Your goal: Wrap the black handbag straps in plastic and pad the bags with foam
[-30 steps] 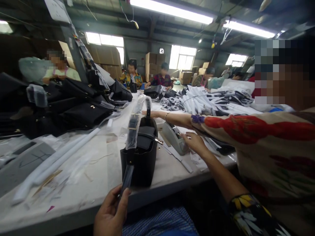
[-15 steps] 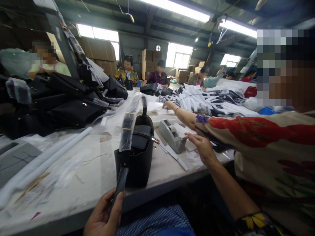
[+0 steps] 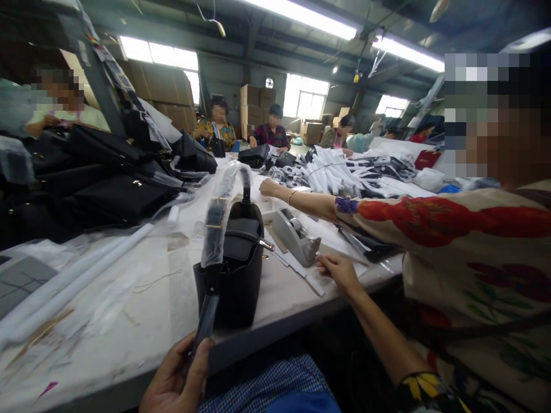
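A black handbag (image 3: 239,287) stands upright at the table's front edge, its raised handle (image 3: 214,229) wrapped in clear plastic. Low on the near side of the bag, my left hand (image 3: 178,373) grips a dark strap (image 3: 205,324) covered in clear film, thumb pressed against the fingers. My right hand (image 3: 342,274) is closed in a pinch at the cutter end of a grey tape dispenser (image 3: 297,235). The fingertips seem to hold the end of the clear tape, though it is barely visible.
Black bags (image 3: 116,201) are piled at the left, near a long white plastic roll (image 3: 86,269). White-wrapped straps (image 3: 331,172) lie heaped farther back. At my right, a co-worker's arm (image 3: 314,203) reaches across behind the dispenser. Flat strips (image 3: 301,272) lie beside the bag.
My right hand has moved slightly left and down, its fingers closing at the dispenser's tip. The co-worker's hand has moved left, toward the bag. My left hand keeps its grip on the strap.
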`<state>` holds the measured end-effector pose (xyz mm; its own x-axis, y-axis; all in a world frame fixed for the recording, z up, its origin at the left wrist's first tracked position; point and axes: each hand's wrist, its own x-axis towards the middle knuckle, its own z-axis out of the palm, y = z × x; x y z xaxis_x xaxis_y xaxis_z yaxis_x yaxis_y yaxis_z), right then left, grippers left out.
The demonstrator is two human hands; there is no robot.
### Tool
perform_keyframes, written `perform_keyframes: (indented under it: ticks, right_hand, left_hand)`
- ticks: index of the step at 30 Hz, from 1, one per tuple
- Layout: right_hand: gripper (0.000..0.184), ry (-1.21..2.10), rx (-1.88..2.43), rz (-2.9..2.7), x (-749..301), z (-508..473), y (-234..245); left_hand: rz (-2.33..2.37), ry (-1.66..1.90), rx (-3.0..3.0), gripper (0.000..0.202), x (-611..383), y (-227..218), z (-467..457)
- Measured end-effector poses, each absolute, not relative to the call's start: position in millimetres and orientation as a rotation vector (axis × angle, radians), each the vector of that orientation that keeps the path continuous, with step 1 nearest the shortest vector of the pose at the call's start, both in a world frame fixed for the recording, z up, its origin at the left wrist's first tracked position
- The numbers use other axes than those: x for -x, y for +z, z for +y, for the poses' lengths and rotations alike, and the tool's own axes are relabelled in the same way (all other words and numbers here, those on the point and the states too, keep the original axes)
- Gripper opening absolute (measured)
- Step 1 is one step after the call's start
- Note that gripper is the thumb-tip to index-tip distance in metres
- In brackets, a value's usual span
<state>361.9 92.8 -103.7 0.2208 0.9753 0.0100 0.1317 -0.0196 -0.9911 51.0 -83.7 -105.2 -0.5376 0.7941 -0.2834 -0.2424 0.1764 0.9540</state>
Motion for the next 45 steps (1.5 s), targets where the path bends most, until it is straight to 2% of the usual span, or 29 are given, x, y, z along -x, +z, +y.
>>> perform_keyframes:
  ticks: [3, 8, 12, 20, 26, 35, 45]
  right_hand:
    - [0.048, 1.046, 1.355, -1.213, -343, 65, -98]
    - [0.035, 1.385, 1.09, -1.501, -274, 14, -69]
    - [0.034, 1.575, 0.923, -1.614, -212, -9, -51]
    - [0.041, 1.329, 1.105, -1.864, -173, 4, -63]
    - [0.027, 1.71, 0.739, -1.899, -192, 7, -64]
    - [0.017, 1.344, 0.915, -1.828, -175, -8, -83]
    - [0.017, 1.544, 0.907, -1.7, -169, -12, -71]
  left_hand:
    - [1.583, 1.562, -0.555, 0.067, -55, -104, -85]
    - [1.579, 1.557, -0.675, 0.062, -55, -101, -86]
    - [1.586, 1.562, -0.831, 0.052, -53, -100, -85]
    - [1.454, 1.551, -0.784, 0.043, -53, -101, -90]
    - [1.139, 1.411, -0.557, 0.034, -50, -91, -96]
    - [1.161, 1.328, -0.51, 0.039, -44, -88, -92]
    - [1.175, 1.244, -0.548, 0.045, -53, -88, -94]
